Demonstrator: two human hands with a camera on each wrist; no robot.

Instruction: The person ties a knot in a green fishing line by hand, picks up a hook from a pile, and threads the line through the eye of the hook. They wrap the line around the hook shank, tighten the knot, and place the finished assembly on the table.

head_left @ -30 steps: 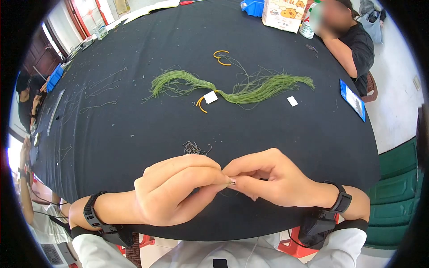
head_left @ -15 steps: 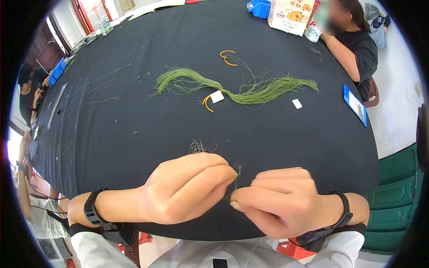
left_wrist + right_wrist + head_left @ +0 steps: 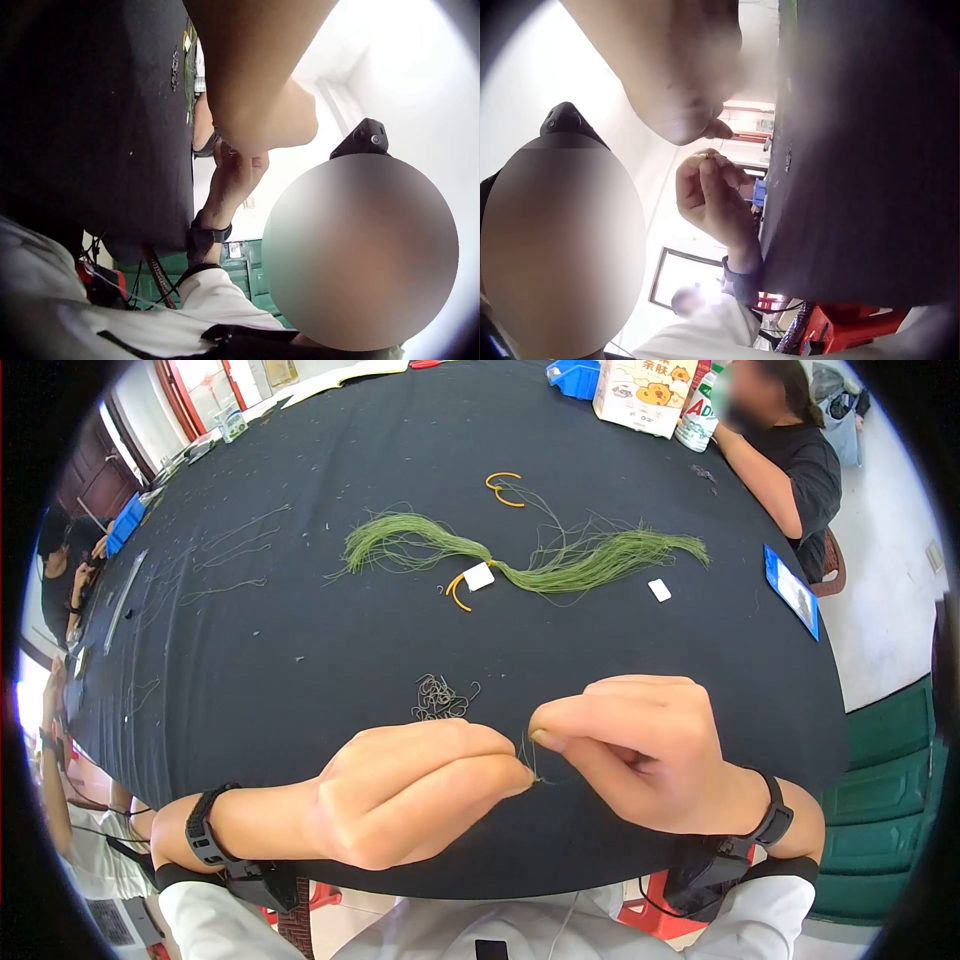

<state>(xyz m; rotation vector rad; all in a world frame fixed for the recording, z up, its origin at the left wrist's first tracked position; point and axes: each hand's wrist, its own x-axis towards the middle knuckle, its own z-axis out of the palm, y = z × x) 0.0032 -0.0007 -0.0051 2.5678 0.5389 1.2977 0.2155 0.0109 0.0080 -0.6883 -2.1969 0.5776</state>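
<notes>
My left hand point(image 3: 425, 790) pinches a thin green line point(image 3: 534, 758) between thumb and forefinger; its short ends stick out past the fingertips. Above and to the right, my right hand point(image 3: 640, 750) pinches the same line, which runs taut across the small gap between the hands. In the right wrist view, the left hand point(image 3: 712, 191) shows a tiny thing at its fingertips; I cannot tell whether it is a hook. Just beyond the left hand lies a small pile of metal fish hooks point(image 3: 440, 700).
A bundle of green line point(image 3: 600, 565) lies across the black-covered table, with a white tag point(image 3: 479, 576) and yellow rings point(image 3: 504, 490) near it. A blue packet point(image 3: 791, 592) rests by the right edge. Another person point(image 3: 775, 470) sits at the far right.
The hands were together at the fingertips and have parted. My right hand swung down toward me, then rose above the left fingertips, with line stretched between. More of the hook pile shows.
</notes>
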